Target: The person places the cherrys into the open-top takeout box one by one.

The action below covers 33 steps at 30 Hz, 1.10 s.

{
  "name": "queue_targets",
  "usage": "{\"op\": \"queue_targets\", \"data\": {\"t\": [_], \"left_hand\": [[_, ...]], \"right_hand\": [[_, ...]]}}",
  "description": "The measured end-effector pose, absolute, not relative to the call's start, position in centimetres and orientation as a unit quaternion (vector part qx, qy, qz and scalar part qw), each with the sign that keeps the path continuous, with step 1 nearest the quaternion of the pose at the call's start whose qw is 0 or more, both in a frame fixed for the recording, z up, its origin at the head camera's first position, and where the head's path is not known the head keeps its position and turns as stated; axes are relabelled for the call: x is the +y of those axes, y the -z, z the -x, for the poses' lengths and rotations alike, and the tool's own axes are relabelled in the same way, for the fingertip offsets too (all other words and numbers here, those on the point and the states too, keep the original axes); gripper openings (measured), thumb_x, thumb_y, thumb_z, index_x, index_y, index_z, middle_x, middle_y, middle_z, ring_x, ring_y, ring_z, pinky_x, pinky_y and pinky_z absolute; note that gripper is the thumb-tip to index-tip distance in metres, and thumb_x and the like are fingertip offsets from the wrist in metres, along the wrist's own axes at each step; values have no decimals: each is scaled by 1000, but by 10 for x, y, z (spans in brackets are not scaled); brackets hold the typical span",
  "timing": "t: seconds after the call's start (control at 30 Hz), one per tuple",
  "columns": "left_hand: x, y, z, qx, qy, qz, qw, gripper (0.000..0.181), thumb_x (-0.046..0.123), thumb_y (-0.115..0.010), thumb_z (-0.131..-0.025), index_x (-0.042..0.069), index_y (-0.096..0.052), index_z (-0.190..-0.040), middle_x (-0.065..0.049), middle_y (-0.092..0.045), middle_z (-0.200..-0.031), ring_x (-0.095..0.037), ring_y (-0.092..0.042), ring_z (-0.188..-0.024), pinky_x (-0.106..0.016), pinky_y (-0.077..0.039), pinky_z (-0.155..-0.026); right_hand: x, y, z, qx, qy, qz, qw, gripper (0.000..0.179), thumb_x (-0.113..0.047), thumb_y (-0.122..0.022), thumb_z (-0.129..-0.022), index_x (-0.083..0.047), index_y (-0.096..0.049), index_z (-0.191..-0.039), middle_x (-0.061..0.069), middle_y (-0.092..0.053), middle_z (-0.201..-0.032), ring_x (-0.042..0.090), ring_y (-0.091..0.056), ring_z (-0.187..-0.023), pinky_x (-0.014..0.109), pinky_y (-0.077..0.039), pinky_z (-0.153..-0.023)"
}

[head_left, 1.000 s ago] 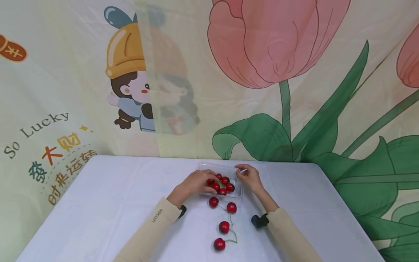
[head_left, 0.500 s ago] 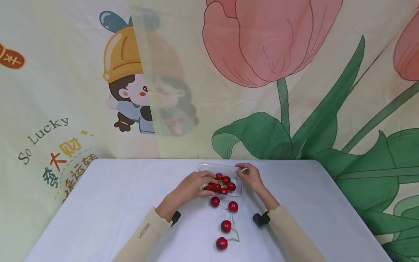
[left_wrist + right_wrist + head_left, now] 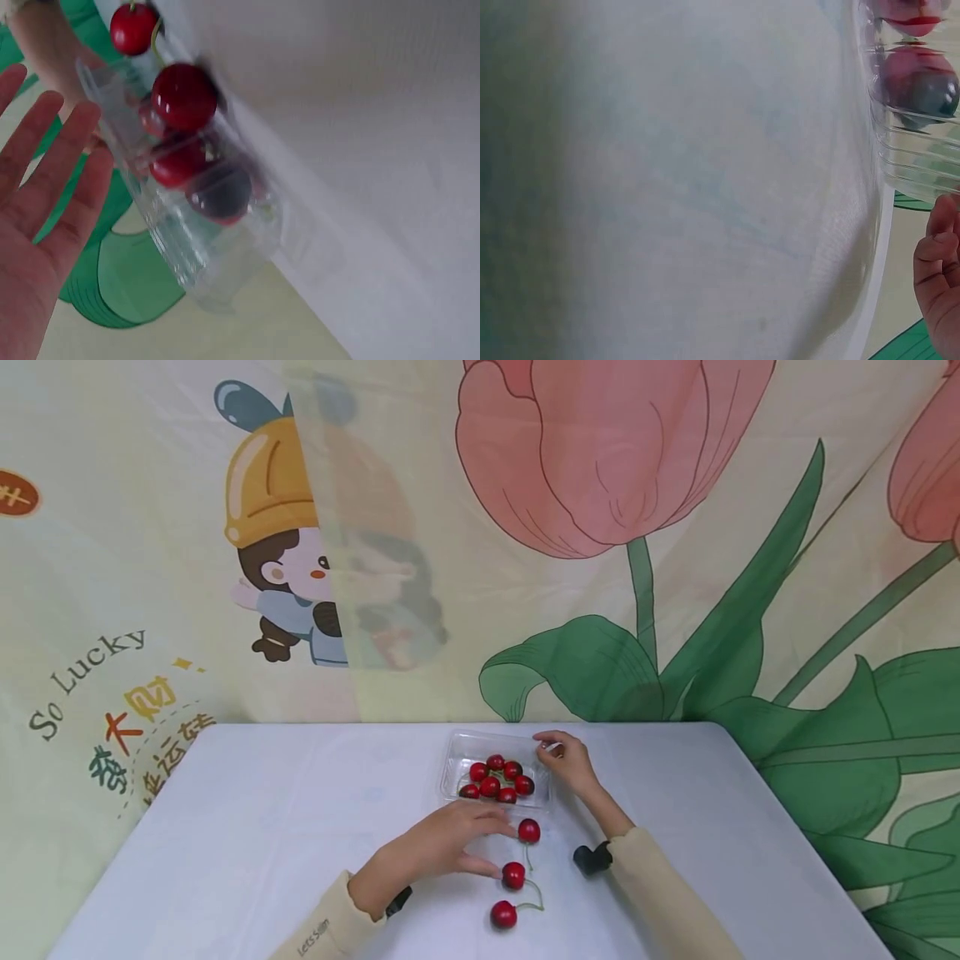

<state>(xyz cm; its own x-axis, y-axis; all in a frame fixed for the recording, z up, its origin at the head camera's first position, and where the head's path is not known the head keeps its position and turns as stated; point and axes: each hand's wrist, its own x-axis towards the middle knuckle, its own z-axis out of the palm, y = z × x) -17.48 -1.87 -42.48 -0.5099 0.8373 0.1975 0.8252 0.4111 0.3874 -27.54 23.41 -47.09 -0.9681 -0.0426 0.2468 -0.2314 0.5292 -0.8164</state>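
Observation:
In the head view my left hand (image 3: 453, 842) hovers with thumb and fingers spread over the table, its fingertips beside a red cherry (image 3: 528, 831) with a green stem. The left wrist view shows the left hand's fingers (image 3: 71, 150) straight, with nothing between them. A clear plastic box (image 3: 459, 747) holds several red cherries (image 3: 490, 787). My right hand (image 3: 572, 766) pinches the box's right back corner. Closer to me lie two more stemmed cherries, one (image 3: 513, 876) near the left thumb and another (image 3: 503, 915) below it. The left fingers cover the spot of another loose cherry.
A white-covered table (image 3: 300, 810) reaches back to a printed cloth backdrop (image 3: 420, 485) with tulips. Black wrist cameras sit on both wrists, the right one (image 3: 592, 858) near the table surface.
My left hand has drawn back from inside the box toward me, to the loose cherries, uncovering the cherries in the box. My right hand stays at the box's corner.

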Motion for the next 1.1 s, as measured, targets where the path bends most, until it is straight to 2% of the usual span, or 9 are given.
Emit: {"op": "queue_targets", "data": {"t": [0.13,0.27,0.43,0.73,1.1], "left_hand": [[-15,433,165,831,-221,-505,74,51,44,-75,-82,21,-65,-126,5,-60,-128,-8,-54,-118,-29,-43,-102],[-13,443,160,822,-209,-518,106,51,46,-75,-82,25,-64,-127,4,-57,-133,-7,-53,-120,-29,-44,-100],[-11,446,156,810,-186,-544,116,52,45,-77,-80,25,-65,-127,1,-55,-136,-7,-51,-123,-29,-44,-100],[-5,448,152,809,-167,-548,131,42,35,-80,-80,26,-70,-120,2,-52,-139,-6,-50,-122,-26,-45,-96],[-3,448,151,816,-166,-540,124,33,30,-81,-80,27,-74,-112,4,-55,-135,-6,-51,-121,-26,-45,-97]], "right_hand": [[234,471,275,-870,-477,-74,95,21,5,-66,-85,5,-69,-106,17,-65,-90,14,-56,-67,18,-44,-56],[233,471,274,-873,-473,-71,94,21,5,-66,-85,5,-69,-106,17,-65,-90,14,-56,-67,18,-44,-57],[233,471,274,-876,-466,-75,96,21,4,-66,-86,4,-69,-107,16,-65,-91,16,-57,-68,18,-44,-58],[233,472,274,-877,-463,-76,105,21,4,-67,-84,4,-70,-105,16,-66,-90,15,-56,-66,19,-45,-57],[233,471,273,-878,-460,-83,105,21,4,-66,-85,5,-69,-106,17,-65,-91,18,-58,-68,19,-45,-58]]}}
